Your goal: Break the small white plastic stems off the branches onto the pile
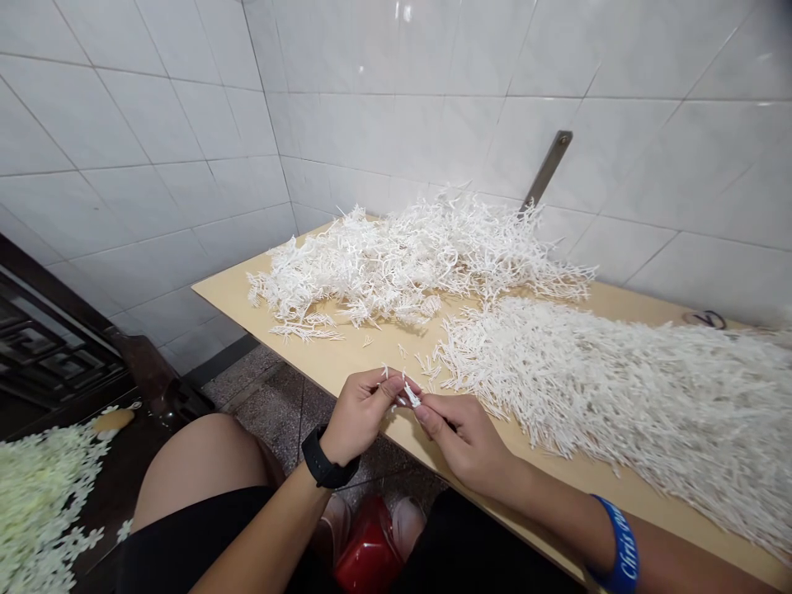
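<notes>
My left hand point(362, 412) and my right hand point(464, 441) meet above the front edge of a pale wooden board point(346, 355). Their fingertips pinch a small white branched plastic piece point(409, 394) between them. A loose heap of white branching plastic sprigs point(396, 264) lies at the back of the board. To the right of my right hand is a denser mass of fine white bristly strands point(619, 396), its edge close to my fingers. A few small white bits point(426, 363) are scattered on the wood near my hands.
White tiled walls point(433, 107) rise behind the board, with a metal bracket point(548, 169) fixed to them. At lower left, pale green flower-shaped pieces point(43, 503) lie on a dark surface. A red object point(368, 549) sits on the floor between my feet.
</notes>
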`<state>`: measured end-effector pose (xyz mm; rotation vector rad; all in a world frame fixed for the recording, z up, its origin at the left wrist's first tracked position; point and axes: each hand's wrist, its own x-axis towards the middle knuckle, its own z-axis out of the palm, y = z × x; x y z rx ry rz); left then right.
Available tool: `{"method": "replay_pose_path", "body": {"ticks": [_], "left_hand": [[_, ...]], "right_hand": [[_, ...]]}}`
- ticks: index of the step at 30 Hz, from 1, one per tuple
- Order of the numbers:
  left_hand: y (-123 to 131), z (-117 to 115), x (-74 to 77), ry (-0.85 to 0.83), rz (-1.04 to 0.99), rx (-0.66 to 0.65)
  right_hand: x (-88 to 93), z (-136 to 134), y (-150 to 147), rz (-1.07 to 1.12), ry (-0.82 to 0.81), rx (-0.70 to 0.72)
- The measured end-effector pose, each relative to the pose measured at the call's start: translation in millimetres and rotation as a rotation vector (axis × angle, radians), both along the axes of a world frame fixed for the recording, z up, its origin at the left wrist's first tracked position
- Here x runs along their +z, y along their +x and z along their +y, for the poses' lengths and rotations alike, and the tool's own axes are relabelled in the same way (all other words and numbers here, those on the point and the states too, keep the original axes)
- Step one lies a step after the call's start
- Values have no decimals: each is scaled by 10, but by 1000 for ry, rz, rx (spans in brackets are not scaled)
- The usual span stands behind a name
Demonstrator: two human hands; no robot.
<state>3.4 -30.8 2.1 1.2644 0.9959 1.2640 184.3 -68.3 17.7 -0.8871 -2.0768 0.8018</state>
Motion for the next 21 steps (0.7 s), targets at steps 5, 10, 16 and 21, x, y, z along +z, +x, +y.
{"method": "replay_pose_path", "body": {"ticks": [5,10,16,21], "left_hand": [[-331,182,204,68,-199,383],[-77,88,236,130,87,93],[50,198,23,123,280,92],[-55,218,17,51,179,-29]], "right_hand": [[-2,-22,30,-10,133,37],[-81,236,122,-45,72,-259],[-152,312,230,-187,220,-429],[-194,369,267,-218,296,-472]]}}
